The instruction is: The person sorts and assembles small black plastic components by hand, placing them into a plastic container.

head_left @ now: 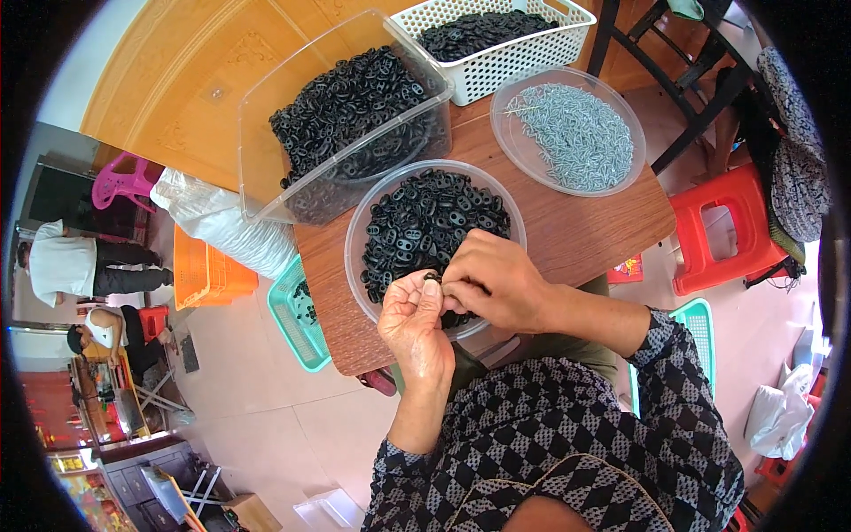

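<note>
Over the near side of a round clear tub [355,275], my two hands meet fingertip to fingertip. My left hand [417,330] pinches a small black plastic piece [432,276] between thumb and forefinger. My right hand [498,282] is closed against that piece, its fingers curled; whatever lies between its fingertips is hidden. Black oval pieces with two holes [424,222] fill the tub beneath. Right of the tub, a round clear lid-like tray [628,166] carries a heap of small silver screw-like pieces [576,133].
A clear bin [257,142] of black pieces leans behind the tub, beside a white perforated basket [483,78]. The wooden table [576,226] has green baskets [297,328] below. A red stool [722,230] stands right. Two people [75,266] are far left; another sits at right.
</note>
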{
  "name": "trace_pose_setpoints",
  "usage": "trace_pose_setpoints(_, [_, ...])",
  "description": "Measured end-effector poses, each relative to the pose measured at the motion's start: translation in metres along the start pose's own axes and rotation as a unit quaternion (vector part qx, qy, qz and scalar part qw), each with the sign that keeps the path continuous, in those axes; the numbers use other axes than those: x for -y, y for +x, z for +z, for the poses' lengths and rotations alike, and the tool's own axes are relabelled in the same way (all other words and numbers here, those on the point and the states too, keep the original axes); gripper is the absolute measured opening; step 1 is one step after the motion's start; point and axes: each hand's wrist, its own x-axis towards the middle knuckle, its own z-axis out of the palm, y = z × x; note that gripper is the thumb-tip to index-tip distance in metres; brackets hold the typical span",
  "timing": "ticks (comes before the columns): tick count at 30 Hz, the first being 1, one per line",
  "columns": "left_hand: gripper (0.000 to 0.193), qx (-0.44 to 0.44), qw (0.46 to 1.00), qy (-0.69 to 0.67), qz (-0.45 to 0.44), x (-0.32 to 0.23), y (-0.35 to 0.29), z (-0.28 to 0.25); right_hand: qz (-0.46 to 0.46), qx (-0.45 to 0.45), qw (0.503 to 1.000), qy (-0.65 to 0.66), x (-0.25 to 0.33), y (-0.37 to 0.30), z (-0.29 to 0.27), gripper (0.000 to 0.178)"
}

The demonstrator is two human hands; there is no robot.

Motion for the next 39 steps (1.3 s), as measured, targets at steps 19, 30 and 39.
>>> trace_pose_setpoints(19, [0.01, 0.043, 0.993, 0.096, 0.049, 0.0, -0.006, -0.005, 0.33, 0.045, 0.905, 0.266, 0.011, 0.006, -0.013, 0.008])
trace_pose_setpoints(30, [0.009, 0.028, 0.977, 0.168, 0.127, 0.0, -0.008, -0.005, 0.299, 0.052, 0.921, 0.246, 0.008, 0.001, -0.005, 0.006])
trace_pose_setpoints(39, [0.008, 0.055, 0.976, 0.178, 0.114, -0.005, -0.007, -0.007, 0.235, 0.037, 0.951, 0.197, 0.004, -0.003, 0.002, 0.007])
